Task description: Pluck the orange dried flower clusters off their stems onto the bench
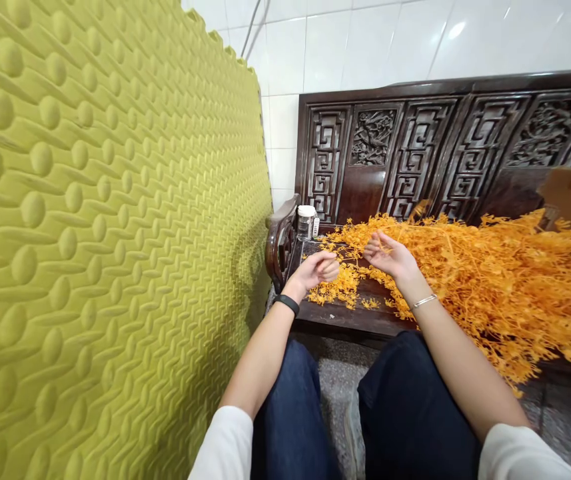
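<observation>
Knees in dark trousers point(405, 413) sit closest, before the counter point(345, 317). Left hand point(318, 270), its grip curled narrow, pinches something too small to tell. Right hand point(390, 257) lies spread wide, palm up. Orange sprigs point(490, 280) spread from its 3 o'clock; a jar point(306, 222) stands at the left hand's 12.
</observation>
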Demonstrator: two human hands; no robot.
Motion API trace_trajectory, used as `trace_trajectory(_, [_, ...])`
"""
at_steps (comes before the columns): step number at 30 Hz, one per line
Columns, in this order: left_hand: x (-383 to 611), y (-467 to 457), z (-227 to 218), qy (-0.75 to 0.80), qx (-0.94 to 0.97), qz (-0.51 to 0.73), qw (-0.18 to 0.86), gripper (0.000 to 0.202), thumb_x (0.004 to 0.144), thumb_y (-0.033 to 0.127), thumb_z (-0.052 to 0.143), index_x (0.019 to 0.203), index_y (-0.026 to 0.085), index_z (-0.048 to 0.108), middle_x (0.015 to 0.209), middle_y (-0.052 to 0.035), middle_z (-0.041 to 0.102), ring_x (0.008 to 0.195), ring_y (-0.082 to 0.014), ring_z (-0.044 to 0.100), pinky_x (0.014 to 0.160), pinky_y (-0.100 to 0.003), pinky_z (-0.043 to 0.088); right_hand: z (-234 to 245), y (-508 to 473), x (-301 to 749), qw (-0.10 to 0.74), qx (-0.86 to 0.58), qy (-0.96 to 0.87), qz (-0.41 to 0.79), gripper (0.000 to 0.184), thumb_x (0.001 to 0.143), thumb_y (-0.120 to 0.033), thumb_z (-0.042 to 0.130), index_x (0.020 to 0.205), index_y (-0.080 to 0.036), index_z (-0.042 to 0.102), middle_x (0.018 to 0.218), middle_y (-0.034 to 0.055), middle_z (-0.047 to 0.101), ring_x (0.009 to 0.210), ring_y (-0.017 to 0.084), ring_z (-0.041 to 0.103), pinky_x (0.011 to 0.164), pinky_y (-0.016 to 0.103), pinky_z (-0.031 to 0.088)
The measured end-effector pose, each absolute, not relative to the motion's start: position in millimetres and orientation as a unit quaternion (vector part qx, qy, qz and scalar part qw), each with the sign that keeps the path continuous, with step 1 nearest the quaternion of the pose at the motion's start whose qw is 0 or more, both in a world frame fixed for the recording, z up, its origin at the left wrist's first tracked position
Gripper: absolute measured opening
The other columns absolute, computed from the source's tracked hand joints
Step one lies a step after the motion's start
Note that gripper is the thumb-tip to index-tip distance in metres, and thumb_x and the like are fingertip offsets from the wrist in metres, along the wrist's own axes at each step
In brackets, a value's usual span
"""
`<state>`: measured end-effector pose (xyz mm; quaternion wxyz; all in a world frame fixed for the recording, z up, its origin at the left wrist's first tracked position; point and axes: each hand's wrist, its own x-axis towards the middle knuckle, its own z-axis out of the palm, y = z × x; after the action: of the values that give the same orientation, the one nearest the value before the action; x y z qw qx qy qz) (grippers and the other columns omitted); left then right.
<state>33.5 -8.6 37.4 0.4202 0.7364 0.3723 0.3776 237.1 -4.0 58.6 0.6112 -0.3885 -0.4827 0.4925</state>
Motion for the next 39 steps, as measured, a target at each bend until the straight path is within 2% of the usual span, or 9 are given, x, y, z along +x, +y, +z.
trace_trajectory(5, [27,-29,44,0.369,0.713,0.428,0.415,0.043,0.075,0.027,0.043,0.033,0.023,0.034,0.035,0.0055,0.029,0.037,-0.0091,0.027,0.042,-0.020,0.031,60,-9,231,0.505,-0.459,-0.558,0.473,0.041,0.065,-0.050,0.066,0.049,-0.020,0.043,0.041,-0.0060,0.030,0.041,0.007,0.026,0.045,0.025,0.029])
trace_trajectory(9, [1,-27,38,0.447,0.786,0.338,0.261,0.035,0.068,0.021,0.052,0.038,0.017,0.034,0.039,0.0056,0.028,0.044,-0.0079,0.031,0.051,-0.022,0.025,55,-8,230,0.340,-0.617,-0.624,0.337,0.037,0.056,-0.044,0.075,0.047,-0.015,0.054,0.037,-0.0044,0.037,0.041,0.007,0.032,0.045,0.024,0.025])
trace_trajectory(12, [-23,-18,31,0.498,0.798,0.294,0.172,0.032,0.070,0.022,0.050,0.040,0.016,0.039,0.040,0.0044,0.033,0.047,-0.0091,0.036,0.054,-0.023,0.026,54,-8,236,0.342,-0.588,-0.621,0.390,0.034,0.059,-0.043,0.071,0.050,-0.014,0.057,0.038,-0.0045,0.038,0.042,0.006,0.033,0.046,0.023,0.027])
trace_trajectory(17, [-27,-17,30,0.475,0.776,0.335,0.246,0.042,0.080,0.044,0.045,0.052,0.013,0.054,0.047,0.0018,0.048,0.052,-0.0101,0.045,0.059,-0.023,0.034,55,-18,238,0.378,-0.482,-0.562,0.556,0.032,0.064,-0.041,0.067,0.052,-0.016,0.051,0.039,-0.0069,0.033,0.040,0.005,0.028,0.044,0.022,0.025])
trace_trajectory(20, [-9,-32,50,0.446,0.720,0.431,0.311,0.049,0.079,0.053,0.048,0.098,0.010,0.062,0.086,-0.0073,0.065,0.079,-0.0160,0.058,0.071,-0.026,0.042,57,-33,226,0.369,-0.428,-0.584,0.582,0.034,0.068,-0.038,0.064,0.049,-0.016,0.046,0.039,-0.0066,0.035,0.038,0.004,0.029,0.044,0.022,0.025])
trace_trajectory(23, [5,-50,76,0.406,0.709,0.463,0.344,0.083,0.068,0.050,0.065,0.136,0.014,0.034,0.138,-0.0176,0.042,0.124,-0.0245,0.043,0.095,-0.034,0.039,64,-52,212,0.259,-0.351,-0.660,0.612,0.038,0.072,-0.035,0.059,0.043,-0.017,0.041,0.037,-0.0057,0.037,0.038,0.005,0.032,0.045,0.023,0.026])
trace_trajectory(25, [7,-62,90,0.392,0.712,0.451,0.369,0.092,0.064,0.047,0.071,0.139,0.014,0.028,0.145,-0.0193,0.032,0.133,-0.0267,0.032,0.105,-0.039,0.030,70,-63,207,0.146,-0.316,-0.720,0.600,0.037,0.071,-0.033,0.059,0.043,-0.016,0.042,0.038,-0.0055,0.039,0.038,0.005,0.033,0.046,0.023,0.027])
trace_trajectory(34, [-2,-102,74,0.311,0.626,0.452,0.554,0.092,0.063,0.047,0.073,0.140,0.022,0.029,0.142,-0.0212,0.036,0.116,-0.0295,0.052,0.086,-0.039,0.048,81,-79,199,-0.021,-0.328,-0.849,0.414,0.025,0.070,-0.025,0.055,0.048,-0.015,0.048,0.044,-0.0053,0.044,0.046,0.006,0.037,0.051,0.022,0.031])
trace_trajectory(39, [4,-106,68,0.292,0.610,0.493,0.547,0.044,0.076,0.046,0.061,0.104,0.013,0.063,0.110,-0.0146,0.065,0.082,-0.0192,0.067,0.073,-0.031,0.053,88,-85,180,-0.057,-0.331,-0.867,0.368,0.026,0.072,-0.025,0.055,0.049,-0.014,0.049,0.043,-0.0052,0.043,0.044,0.006,0.037,0.048,0.021,0.030])
